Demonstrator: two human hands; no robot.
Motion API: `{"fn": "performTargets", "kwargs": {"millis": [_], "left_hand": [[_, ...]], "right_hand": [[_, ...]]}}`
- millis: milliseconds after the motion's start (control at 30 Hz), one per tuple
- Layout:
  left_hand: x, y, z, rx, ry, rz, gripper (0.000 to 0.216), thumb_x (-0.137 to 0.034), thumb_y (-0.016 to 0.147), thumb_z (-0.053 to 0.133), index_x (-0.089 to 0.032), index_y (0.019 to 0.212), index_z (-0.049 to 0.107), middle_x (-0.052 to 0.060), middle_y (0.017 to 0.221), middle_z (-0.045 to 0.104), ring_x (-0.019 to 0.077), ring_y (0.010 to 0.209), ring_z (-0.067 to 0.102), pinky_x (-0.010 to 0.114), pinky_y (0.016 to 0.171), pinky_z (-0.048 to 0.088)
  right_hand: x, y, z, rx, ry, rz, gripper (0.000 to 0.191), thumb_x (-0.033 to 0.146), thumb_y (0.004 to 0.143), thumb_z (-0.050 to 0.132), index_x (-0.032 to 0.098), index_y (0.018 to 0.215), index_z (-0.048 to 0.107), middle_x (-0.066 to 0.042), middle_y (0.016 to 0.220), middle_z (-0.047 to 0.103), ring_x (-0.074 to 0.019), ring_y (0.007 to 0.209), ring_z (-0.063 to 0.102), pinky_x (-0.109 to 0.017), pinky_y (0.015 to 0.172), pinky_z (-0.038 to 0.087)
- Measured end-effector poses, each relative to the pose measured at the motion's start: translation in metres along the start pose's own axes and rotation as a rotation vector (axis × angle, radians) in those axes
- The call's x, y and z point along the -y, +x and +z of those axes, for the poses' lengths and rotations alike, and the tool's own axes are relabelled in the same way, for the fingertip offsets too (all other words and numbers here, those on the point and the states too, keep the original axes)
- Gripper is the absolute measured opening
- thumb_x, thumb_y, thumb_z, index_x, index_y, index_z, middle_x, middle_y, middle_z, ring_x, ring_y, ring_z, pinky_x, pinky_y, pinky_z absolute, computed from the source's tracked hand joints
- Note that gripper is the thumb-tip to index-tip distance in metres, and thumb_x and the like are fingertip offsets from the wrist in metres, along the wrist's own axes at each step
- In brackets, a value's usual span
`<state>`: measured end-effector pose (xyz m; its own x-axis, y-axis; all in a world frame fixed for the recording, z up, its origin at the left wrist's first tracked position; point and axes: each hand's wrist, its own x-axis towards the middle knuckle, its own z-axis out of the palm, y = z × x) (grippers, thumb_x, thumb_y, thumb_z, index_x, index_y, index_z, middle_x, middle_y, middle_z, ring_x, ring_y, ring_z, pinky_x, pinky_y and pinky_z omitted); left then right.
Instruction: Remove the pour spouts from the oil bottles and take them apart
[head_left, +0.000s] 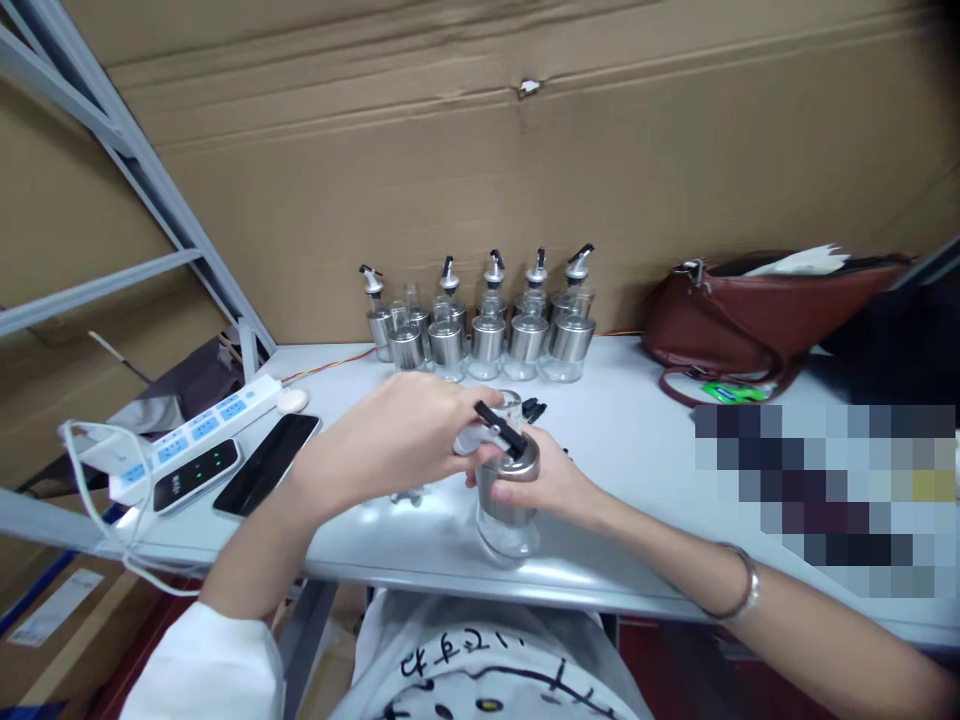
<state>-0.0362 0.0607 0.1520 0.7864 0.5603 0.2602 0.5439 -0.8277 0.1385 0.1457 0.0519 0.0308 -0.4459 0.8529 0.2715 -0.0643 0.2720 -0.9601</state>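
My right hand (553,484) is wrapped round a glass oil bottle (508,535) with a steel sleeve, near the front edge of the table. Between the fingers of my left hand (409,430) is a pour spout (480,436) with a black flap, close to the bottle's top. Whether the spout touches the bottle I cannot tell. Just behind the hands lie black spout pieces (534,410), partly covered. Small clear or silvery parts (407,495) rest on the table under my left wrist.
Steel-sleeved bottles (487,345) stand in rows at the back, several topped with spouts. On the left are a power strip (202,425), a black phone (268,465), a device with green lights (197,475) and a white cable. A brown bag (742,315) sits back right.
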Motion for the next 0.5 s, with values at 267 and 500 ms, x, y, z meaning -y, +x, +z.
{"fn": "performTargets", "kwargs": {"millis": [267, 500], "left_hand": [[-0.003, 0.017, 0.010, -0.067, 0.097, 0.120, 0.013, -0.020, 0.078, 0.057, -0.016, 0.089, 0.062, 0.001, 0.066, 0.066, 0.0164, 0.060, 0.062, 0.025, 0.053, 0.037], [0.025, 0.002, -0.021, -0.482, 0.033, 0.084, 0.004, -0.023, 0.078, 0.062, -0.019, 0.079, 0.060, -0.004, 0.064, 0.063, 0.0082, 0.050, 0.052, 0.022, 0.051, 0.037]], "right_hand": [[0.006, 0.000, 0.000, -0.120, 0.016, -0.129, 0.058, 0.062, 0.062, 0.077, 0.021, 0.098, 0.054, -0.005, 0.089, 0.064, -0.0230, 0.079, 0.062, -0.033, 0.069, 0.051], [0.001, 0.010, -0.019, -0.297, 0.197, -0.188, 0.046, 0.061, 0.080, 0.062, 0.029, 0.109, 0.046, -0.004, 0.119, 0.057, -0.0227, 0.105, 0.059, -0.040, 0.094, 0.045]]}}
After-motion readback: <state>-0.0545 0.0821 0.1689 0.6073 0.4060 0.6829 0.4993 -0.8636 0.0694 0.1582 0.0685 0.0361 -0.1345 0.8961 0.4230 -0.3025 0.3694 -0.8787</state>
